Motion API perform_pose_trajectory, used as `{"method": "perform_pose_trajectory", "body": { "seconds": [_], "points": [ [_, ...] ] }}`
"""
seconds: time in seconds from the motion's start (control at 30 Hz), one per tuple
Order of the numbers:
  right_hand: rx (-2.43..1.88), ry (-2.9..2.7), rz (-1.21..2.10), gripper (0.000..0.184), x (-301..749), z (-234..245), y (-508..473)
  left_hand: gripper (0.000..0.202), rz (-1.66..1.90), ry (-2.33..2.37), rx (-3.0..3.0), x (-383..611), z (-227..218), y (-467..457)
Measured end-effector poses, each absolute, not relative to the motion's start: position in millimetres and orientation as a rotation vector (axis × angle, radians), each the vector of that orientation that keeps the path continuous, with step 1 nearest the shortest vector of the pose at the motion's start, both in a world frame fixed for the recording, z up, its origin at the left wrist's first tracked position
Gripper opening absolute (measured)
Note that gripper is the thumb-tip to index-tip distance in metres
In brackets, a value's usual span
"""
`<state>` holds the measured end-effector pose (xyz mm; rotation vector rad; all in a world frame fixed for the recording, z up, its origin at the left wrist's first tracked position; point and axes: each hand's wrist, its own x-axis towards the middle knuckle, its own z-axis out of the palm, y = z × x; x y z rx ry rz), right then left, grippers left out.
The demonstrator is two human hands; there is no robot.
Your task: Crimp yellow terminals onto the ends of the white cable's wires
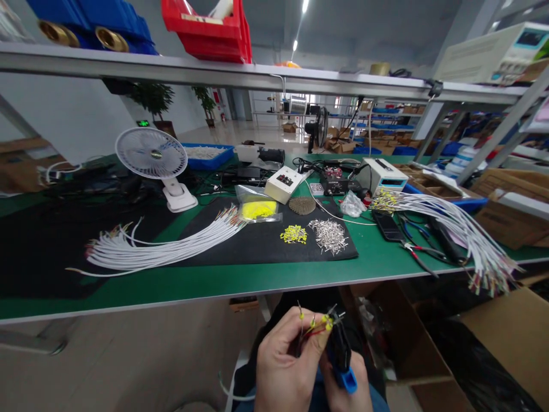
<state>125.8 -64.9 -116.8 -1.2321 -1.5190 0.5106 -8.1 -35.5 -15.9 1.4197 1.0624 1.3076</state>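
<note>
Below the table edge, my left hand (285,355) pinches the thin coloured wires of a cable (312,332). Yellow-collared metal terminals sit on several of the wire ends. Close beside it, my right hand (354,383) is wrapped round a crimping tool (341,349) with a black head and a blue handle. The tool's jaws are up against the terminals at the wire ends; whether they are closed on one I cannot tell. On the black mat lie a small pile of yellow terminals (294,234) and a pile of bare silver terminals (329,236).
A bundle of white cables (171,249) lies at left, another bundle (454,220) hangs off the right edge. Pliers (416,249) and a phone (388,226) rest at right. Behind stand a white fan (152,154) and a yellow bag (258,210). An open cardboard box (412,332) is below.
</note>
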Motion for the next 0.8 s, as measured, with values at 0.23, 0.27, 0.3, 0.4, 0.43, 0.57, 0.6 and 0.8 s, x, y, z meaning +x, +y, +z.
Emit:
{"method": "perform_pose_trajectory", "body": {
  "seconds": [0.23, 0.27, 0.3, 0.4, 0.43, 0.57, 0.6, 0.8],
  "points": [
    [-1.239, -1.423, 0.661, 0.035, 124, -111, -74, 0.011, 1.364, 0.980, 1.502, -10, -12, -40],
    [-1.235, -1.413, 0.687, 0.034, 124, -111, -74, 0.010, 1.375, 0.974, 1.521, -10, -13, -40],
    [-1.229, -1.404, 0.710, 0.035, 125, -111, -75, 0.010, 1.382, 0.967, 1.539, -10, -14, -40],
    [-1.208, -1.392, 0.762, 0.041, 127, -112, -77, 0.010, 1.401, 0.988, 1.559, -11, -15, -38],
    [-1.200, -1.399, 0.775, 0.042, 128, -112, -78, 0.010, 1.407, 1.012, 1.551, -11, -15, -38],
    [-1.178, -1.445, 0.772, 0.044, 129, -102, -81, 0.012, 1.387, 1.110, 1.519, -12, -12, -35],
    [-1.180, -1.450, 0.758, 0.044, 128, -98, -81, 0.013, 1.378, 1.123, 1.504, -12, -11, -35],
    [-1.224, -1.426, 0.756, 0.045, 125, -92, -88, 0.019, 1.311, 1.080, 1.265, -11, -12, -33]
  ]
}}
